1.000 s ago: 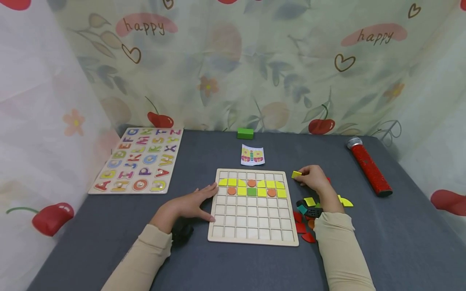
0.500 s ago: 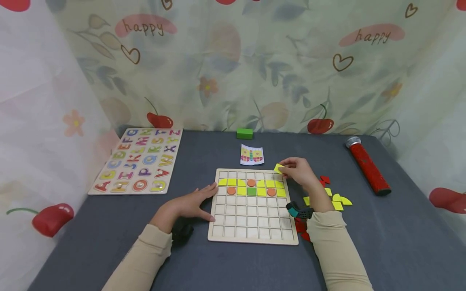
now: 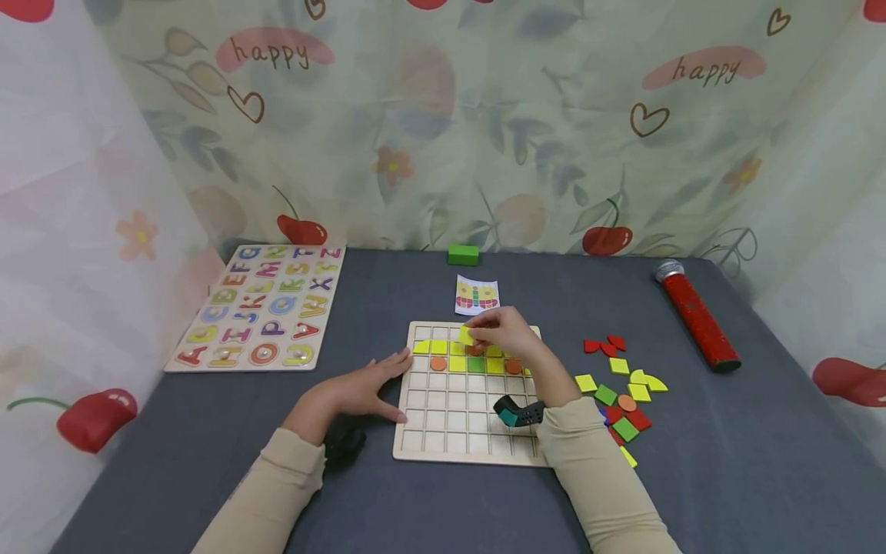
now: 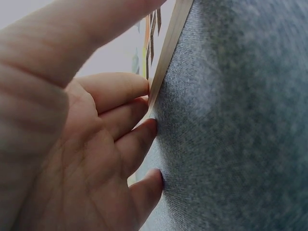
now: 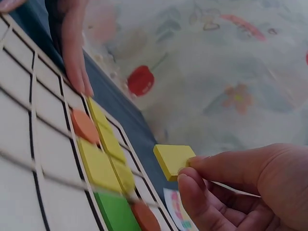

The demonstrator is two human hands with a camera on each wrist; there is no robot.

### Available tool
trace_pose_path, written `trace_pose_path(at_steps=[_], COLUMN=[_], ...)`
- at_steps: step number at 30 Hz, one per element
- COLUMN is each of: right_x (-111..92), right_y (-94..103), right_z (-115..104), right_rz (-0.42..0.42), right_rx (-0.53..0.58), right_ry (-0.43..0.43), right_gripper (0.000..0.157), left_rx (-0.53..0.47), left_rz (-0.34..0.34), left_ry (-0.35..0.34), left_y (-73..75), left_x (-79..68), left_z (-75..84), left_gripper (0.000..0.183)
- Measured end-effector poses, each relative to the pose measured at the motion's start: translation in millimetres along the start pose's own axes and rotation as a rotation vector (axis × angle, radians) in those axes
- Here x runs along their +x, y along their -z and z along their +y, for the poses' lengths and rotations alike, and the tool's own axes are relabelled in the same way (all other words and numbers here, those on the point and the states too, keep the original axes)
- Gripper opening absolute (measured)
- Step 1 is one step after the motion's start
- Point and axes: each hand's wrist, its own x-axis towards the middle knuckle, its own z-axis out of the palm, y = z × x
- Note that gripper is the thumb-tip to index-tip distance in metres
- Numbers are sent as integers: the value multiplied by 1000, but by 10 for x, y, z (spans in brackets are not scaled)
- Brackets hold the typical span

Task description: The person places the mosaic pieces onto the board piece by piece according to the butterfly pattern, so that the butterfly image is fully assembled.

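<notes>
My right hand pinches a yellow square tile between thumb and forefinger, held up over the far rows of a wooden grid board. Two rows there hold yellow tiles, orange discs and a green square tile; my right hand and forearm hide part of these rows. Against the board's left edge lies my left hand, its fingers extended and the thumb spread along the rim. In the left wrist view, its fingertips meet the board's edge and the dark cloth.
Loose red, yellow, green and orange pieces lie right of the board. Behind it are a small card with a butterfly pattern and a green block. An alphabet board lies at left, a red microphone at right.
My right hand has carried the yellow tile leftward from beside the board's right edge to above its upper middle. More loose pieces show at right. My left hand has stayed put.
</notes>
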Motion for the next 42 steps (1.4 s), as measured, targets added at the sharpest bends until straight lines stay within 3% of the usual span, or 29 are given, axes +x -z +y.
trace_pose_path(at_steps=[9, 17, 27, 32, 42], right_x=[164, 209, 161, 150, 21], right_y=[-404, -594, -638, -628, -357], right_z=[-126, -82, -159, -153, -122], right_rz=[-134, -135, -148, -158, -157], right_rx=[-26, -169, -297, -281, -272], right_ry=[45, 105, 132, 123, 159], right_gripper=[14, 8, 9, 10, 19], left_rx=[-5, -3, 6, 14, 25], left_rz=[-10, 23, 5, -4, -9], left_ry=[-15, -13, -43, -93, -124], left_y=[21, 12, 17, 6, 8], left_x=[4, 35, 20, 12, 27], left_z=[31, 66, 47, 29, -25], left_gripper=[97, 104, 96, 93, 92])
